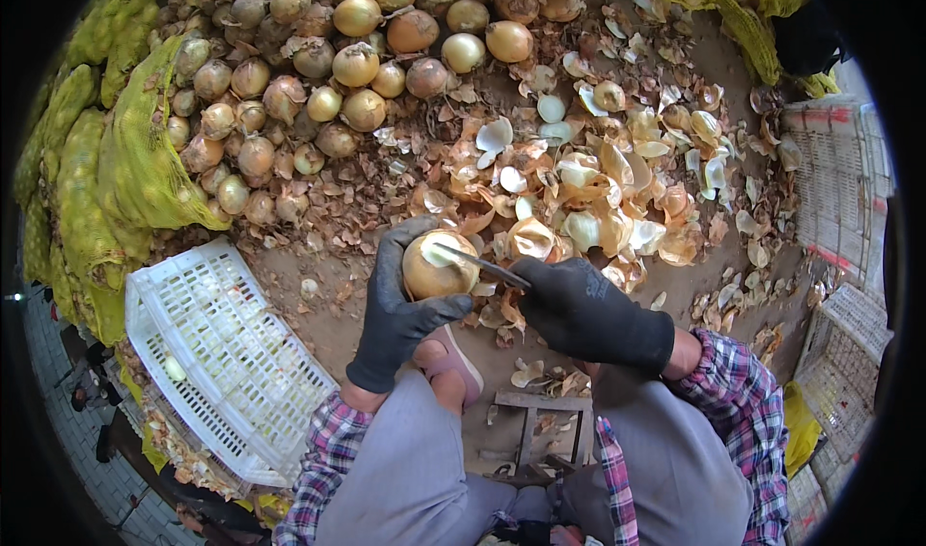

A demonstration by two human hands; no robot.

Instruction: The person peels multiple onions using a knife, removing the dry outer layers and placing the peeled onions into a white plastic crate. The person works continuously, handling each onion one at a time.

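Observation:
My left hand (pixel 394 307), in a dark work glove, grips a yellow onion (pixel 438 278) with the fingers and thumb wrapped around its side. One end of the onion is cut away and shows a pale, bare patch. My right hand (pixel 589 311), gloved alike, is closed around a small knife (pixel 495 269); most of the handle is hidden in the fist. The tip of the blade lies against the pale patch. Just beyond both hands spreads a heap of onion skins (pixel 571 199) with several sliced-off ends among them.
A pile of unpeeled onions (pixel 318 76) covers the ground at upper left, beside yellow mesh sacks (pixel 137 177). A white plastic crate (pixel 231 358) holding one peeled onion (pixel 174 369) stands at left. More crates (pixel 835 184) line the right side. A wooden frame (pixel 542 403) lies between my legs.

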